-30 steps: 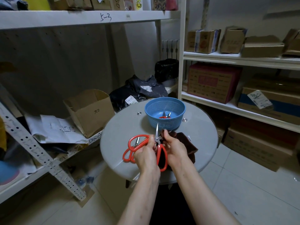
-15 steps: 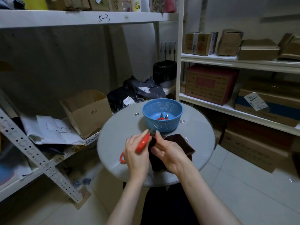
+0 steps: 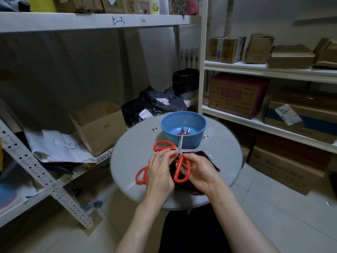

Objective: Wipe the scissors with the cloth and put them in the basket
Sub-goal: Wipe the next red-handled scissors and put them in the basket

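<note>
Left hand (image 3: 160, 174), right hand (image 3: 200, 172) grip red scissors (image 3: 177, 168) above cloth (image 3: 204, 153).

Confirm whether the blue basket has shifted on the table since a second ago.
No. The blue basket sits between the same two metal studs on the round table as before; only the camera shifted.

We're gripping red scissors (image 3: 181, 168) w/ left hand (image 3: 159, 177) & right hand (image 3: 199, 172) over the dark cloth (image 3: 206, 156), blade tip toward the blue basket (image 3: 193, 141).
</note>
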